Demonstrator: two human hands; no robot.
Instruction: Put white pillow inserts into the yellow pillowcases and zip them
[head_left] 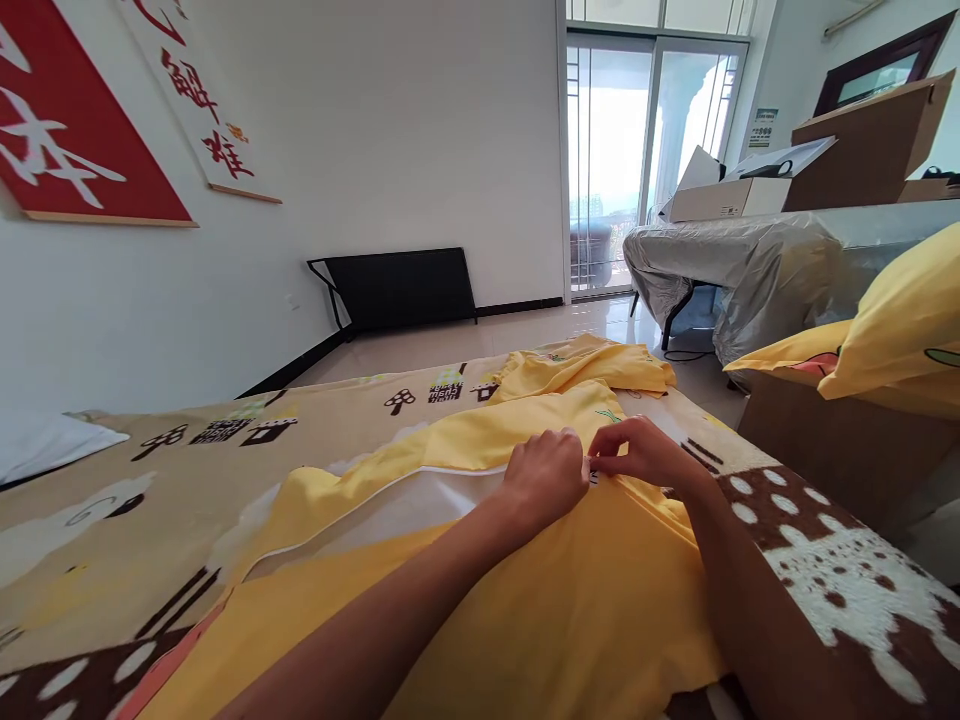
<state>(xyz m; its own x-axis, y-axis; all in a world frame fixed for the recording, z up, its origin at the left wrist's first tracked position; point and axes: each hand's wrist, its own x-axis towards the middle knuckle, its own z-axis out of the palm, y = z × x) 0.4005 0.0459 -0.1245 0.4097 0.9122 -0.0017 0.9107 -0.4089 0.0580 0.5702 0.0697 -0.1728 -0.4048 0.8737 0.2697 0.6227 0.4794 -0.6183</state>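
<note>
A yellow pillowcase point(517, 600) lies before me with a long white-edged zipper opening point(375, 495) along its far side. White fabric point(420, 505) shows inside the gap. My left hand point(549, 472) is closed in a fist on the cover at the right end of the opening. Beside it, my right hand point(649, 450) pinches the cover's edge between thumb and fingers. The two hands nearly touch, and the exact bit between their fingertips is hidden. Just beyond them lies another piece of yellow cloth point(592, 365), bunched up.
A patterned blanket point(337, 430) spreads underneath. To the right, yellow pillows point(900, 310) rest on a cardboard box point(832, 440). A plastic-covered table point(735, 250) holds opened boxes point(870, 145). A black folded frame point(405, 290) leans on the far wall; white cloth point(52, 440) lies at left.
</note>
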